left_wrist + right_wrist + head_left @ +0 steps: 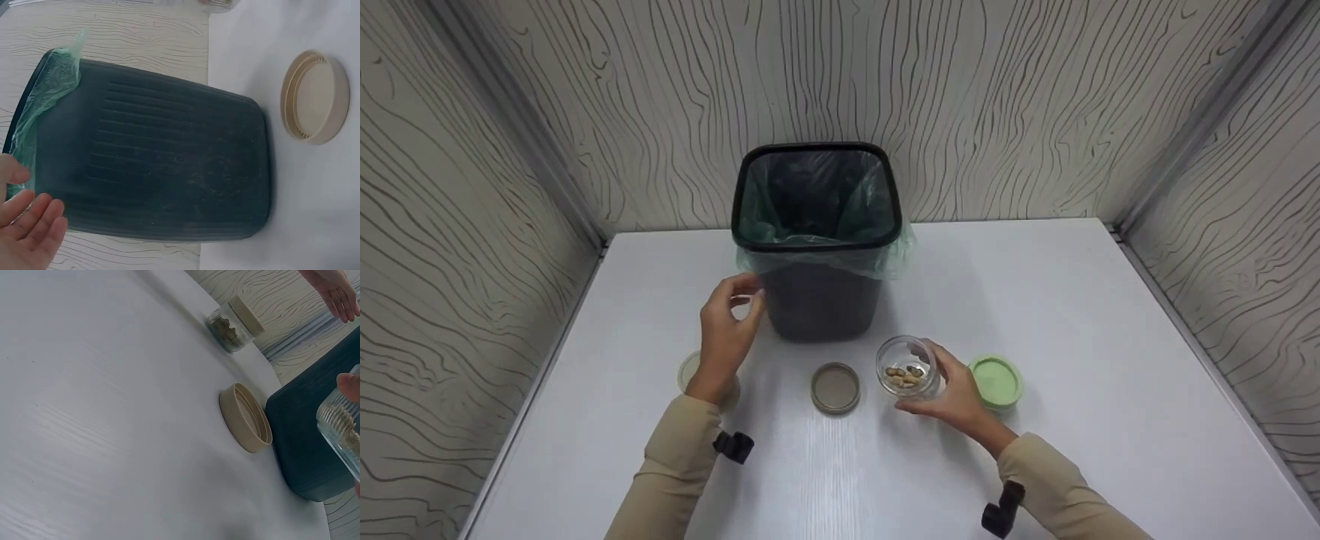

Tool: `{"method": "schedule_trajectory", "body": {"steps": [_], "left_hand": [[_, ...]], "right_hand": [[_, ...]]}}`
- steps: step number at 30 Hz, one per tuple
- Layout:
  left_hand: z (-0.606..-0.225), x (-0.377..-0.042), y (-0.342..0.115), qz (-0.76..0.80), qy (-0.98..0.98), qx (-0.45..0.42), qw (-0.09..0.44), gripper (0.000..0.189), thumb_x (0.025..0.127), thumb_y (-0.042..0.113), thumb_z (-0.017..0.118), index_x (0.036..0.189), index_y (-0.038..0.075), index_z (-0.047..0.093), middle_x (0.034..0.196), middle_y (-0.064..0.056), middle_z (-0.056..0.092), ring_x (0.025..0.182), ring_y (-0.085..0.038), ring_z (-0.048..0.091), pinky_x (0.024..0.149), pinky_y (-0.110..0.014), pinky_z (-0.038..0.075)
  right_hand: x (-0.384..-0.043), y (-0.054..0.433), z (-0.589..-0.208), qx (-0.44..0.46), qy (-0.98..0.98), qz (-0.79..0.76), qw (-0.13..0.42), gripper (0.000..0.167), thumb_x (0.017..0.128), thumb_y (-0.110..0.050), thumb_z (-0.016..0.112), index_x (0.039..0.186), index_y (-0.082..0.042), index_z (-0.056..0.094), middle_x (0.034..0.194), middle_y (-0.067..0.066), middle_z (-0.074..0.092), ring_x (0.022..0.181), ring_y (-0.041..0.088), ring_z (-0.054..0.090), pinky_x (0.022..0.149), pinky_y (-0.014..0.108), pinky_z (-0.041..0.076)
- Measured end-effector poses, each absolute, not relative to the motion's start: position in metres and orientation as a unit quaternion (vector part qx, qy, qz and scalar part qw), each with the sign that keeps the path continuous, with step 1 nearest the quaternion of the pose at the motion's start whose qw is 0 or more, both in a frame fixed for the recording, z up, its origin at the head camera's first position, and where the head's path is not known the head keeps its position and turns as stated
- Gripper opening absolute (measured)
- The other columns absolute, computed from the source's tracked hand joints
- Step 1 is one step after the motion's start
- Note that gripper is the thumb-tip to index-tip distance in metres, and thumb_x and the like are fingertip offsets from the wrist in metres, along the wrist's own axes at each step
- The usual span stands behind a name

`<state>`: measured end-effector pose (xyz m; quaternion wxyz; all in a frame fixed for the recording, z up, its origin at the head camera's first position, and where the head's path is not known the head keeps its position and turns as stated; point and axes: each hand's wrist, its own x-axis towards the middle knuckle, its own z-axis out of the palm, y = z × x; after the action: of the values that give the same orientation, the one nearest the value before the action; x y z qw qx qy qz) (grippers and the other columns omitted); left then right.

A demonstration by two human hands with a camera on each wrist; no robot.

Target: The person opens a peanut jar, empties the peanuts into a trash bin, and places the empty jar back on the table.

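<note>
My right hand point(958, 397) grips a clear glass jar point(895, 351) that has no lid on it, fingers and thumb around its side. Inside the jar lie several peanuts point(906, 377). The jar is tilted, with its mouth facing the head camera. My left hand point(724, 334) is raised at the left side of the dark bin point(825, 300), fingers loosely bent and nothing between them. In the left wrist view its fingertips overlap the bin's green liner bag point(48, 95). A beige lid point(835, 390) rests hollow side up on the table in front of the bin.
A second glass jar point(228, 329) with a cream lid and brownish contents stands on the left, partly hidden by my left forearm in the head view. Right of my right hand is a container with a green lid point(996, 382). Wood-patterned panels point(997, 112) enclose the white table point(1072, 300).
</note>
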<state>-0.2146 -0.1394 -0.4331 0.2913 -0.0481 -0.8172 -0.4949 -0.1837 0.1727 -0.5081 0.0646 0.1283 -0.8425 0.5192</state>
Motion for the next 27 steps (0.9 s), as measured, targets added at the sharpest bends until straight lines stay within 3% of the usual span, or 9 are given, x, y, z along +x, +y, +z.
{"method": "schedule_trajectory", "body": {"steps": [4, 7, 14, 18, 22, 27], "left_hand": [[-0.424, -0.221, -0.141, -0.501, -0.808, -0.040, 0.307, 0.022, 0.091, 0.007, 0.062, 0.111, -0.003, 0.062, 0.104, -0.016, 0.067, 0.098, -0.025, 0.064, 0.085, -0.039, 0.058], [-0.417, -0.225, -0.143, -0.522, -0.799, -0.028, 0.296, 0.023, 0.093, 0.009, 0.061, 0.113, -0.003, 0.061, 0.105, -0.017, 0.066, 0.098, -0.026, 0.064, 0.085, -0.039, 0.058], [-0.405, -0.232, -0.145, -0.576, -0.778, 0.018, 0.249, 0.029, 0.096, 0.017, 0.058, 0.119, -0.001, 0.058, 0.111, -0.018, 0.065, 0.102, -0.027, 0.064, 0.090, -0.036, 0.056], [-0.399, -0.235, -0.147, -0.586, -0.778, 0.047, 0.219, 0.032, 0.098, 0.023, 0.055, 0.121, 0.001, 0.055, 0.111, -0.017, 0.064, 0.101, -0.024, 0.063, 0.086, -0.025, 0.055], [-0.391, -0.242, -0.149, -0.603, -0.774, 0.067, 0.182, 0.031, 0.099, 0.026, 0.052, 0.117, 0.001, 0.055, 0.100, -0.011, 0.063, 0.087, -0.014, 0.063, 0.074, -0.014, 0.051], [-0.380, -0.254, -0.155, -0.645, -0.749, 0.083, 0.127, 0.031, 0.100, 0.028, 0.050, 0.113, 0.001, 0.053, 0.086, 0.002, 0.057, 0.075, -0.004, 0.058, 0.072, -0.013, 0.053]], "right_hand": [[-0.186, 0.173, -0.500, 0.142, -0.836, 0.525, 0.067, 0.087, 0.051, -0.010, 0.094, 0.128, 0.000, 0.056, 0.128, 0.015, 0.064, 0.120, 0.001, 0.055, 0.108, 0.016, 0.043], [-0.187, 0.174, -0.496, 0.149, -0.829, 0.534, 0.065, 0.087, 0.051, -0.009, 0.094, 0.129, -0.001, 0.055, 0.128, 0.014, 0.064, 0.119, -0.004, 0.053, 0.108, 0.011, 0.040], [-0.188, 0.175, -0.491, 0.159, -0.835, 0.522, 0.068, 0.088, 0.052, -0.009, 0.094, 0.130, 0.000, 0.054, 0.127, 0.014, 0.064, 0.119, 0.000, 0.055, 0.107, 0.012, 0.042], [-0.188, 0.176, -0.489, 0.159, -0.840, 0.515, 0.064, 0.089, 0.052, -0.010, 0.094, 0.131, 0.000, 0.054, 0.126, 0.014, 0.064, 0.120, 0.005, 0.056, 0.106, 0.010, 0.041], [-0.188, 0.177, -0.488, 0.160, -0.843, 0.510, 0.057, 0.090, 0.052, -0.012, 0.094, 0.132, -0.002, 0.054, 0.128, 0.011, 0.064, 0.122, 0.010, 0.056, 0.107, 0.011, 0.040], [-0.189, 0.178, -0.487, 0.179, -0.846, 0.497, 0.072, 0.090, 0.053, -0.014, 0.094, 0.132, -0.005, 0.054, 0.129, 0.010, 0.064, 0.121, 0.008, 0.056, 0.106, 0.014, 0.043]]}}
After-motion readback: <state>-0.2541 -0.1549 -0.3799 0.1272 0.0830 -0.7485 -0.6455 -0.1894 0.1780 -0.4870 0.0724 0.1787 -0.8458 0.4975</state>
